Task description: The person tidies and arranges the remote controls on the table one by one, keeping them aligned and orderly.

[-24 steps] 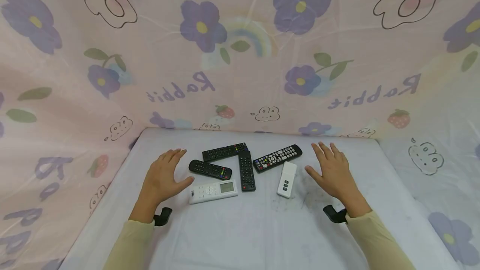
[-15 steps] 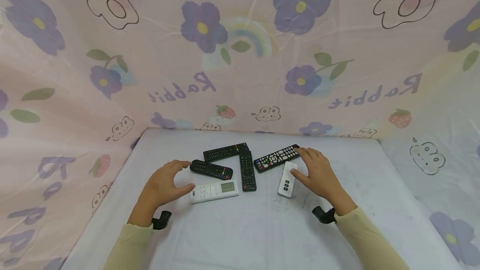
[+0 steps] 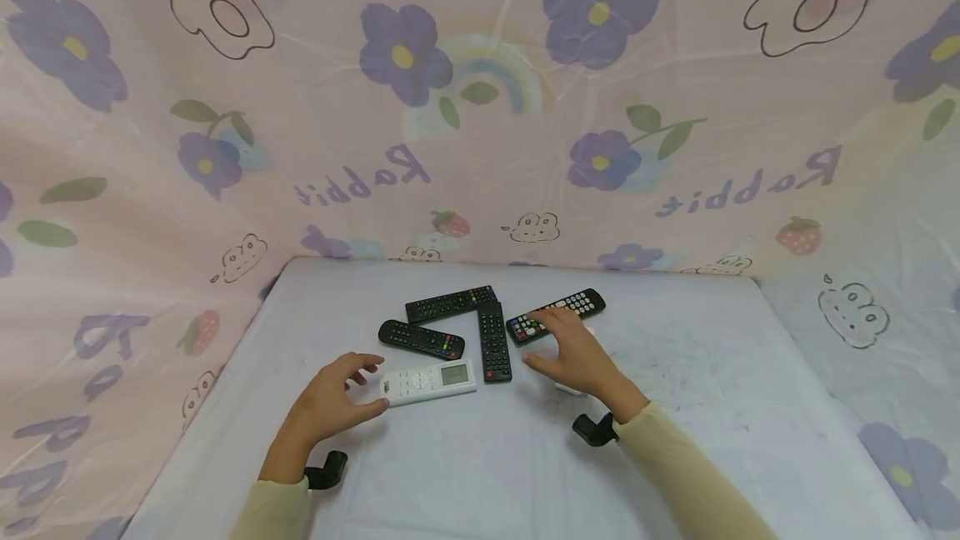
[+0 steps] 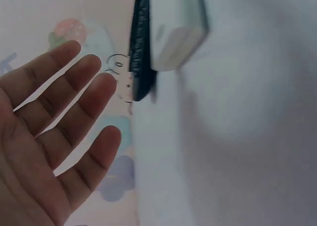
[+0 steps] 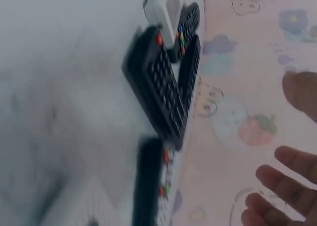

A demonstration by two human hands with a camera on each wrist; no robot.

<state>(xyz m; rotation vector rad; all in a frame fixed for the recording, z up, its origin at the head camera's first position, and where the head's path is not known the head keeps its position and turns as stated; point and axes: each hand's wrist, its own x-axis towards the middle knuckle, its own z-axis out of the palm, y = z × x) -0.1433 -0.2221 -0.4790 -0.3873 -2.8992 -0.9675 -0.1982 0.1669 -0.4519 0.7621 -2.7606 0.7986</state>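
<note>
My left hand (image 3: 322, 402) is beside the left end of a white air-conditioner remote (image 3: 431, 380) with a small screen. Its thumb and fingers are spread around that end with a gap between them. In the left wrist view, the fingers are extended and apart from the remote. My right hand (image 3: 581, 357) hovers over a small white remote (image 3: 572, 391), mostly hidden beneath it. Its fingertips overlap a black remote with white buttons (image 3: 583, 302) in the head view. Left of its thumb lies an upright-set black remote (image 3: 494, 344) with a red button.
Two more black remotes lie behind the air-conditioner remote: a rounded one (image 3: 422, 339) and a straight one (image 3: 448, 304) farther back. A white cloth (image 3: 450, 473) covers the table. A patterned pink curtain (image 3: 480, 173) rises along its back and sides.
My right hand has swept left from the table's right side to above the small white remote. My left hand has come slightly toward the near edge, beside the air-conditioner remote. The remotes stay put.
</note>
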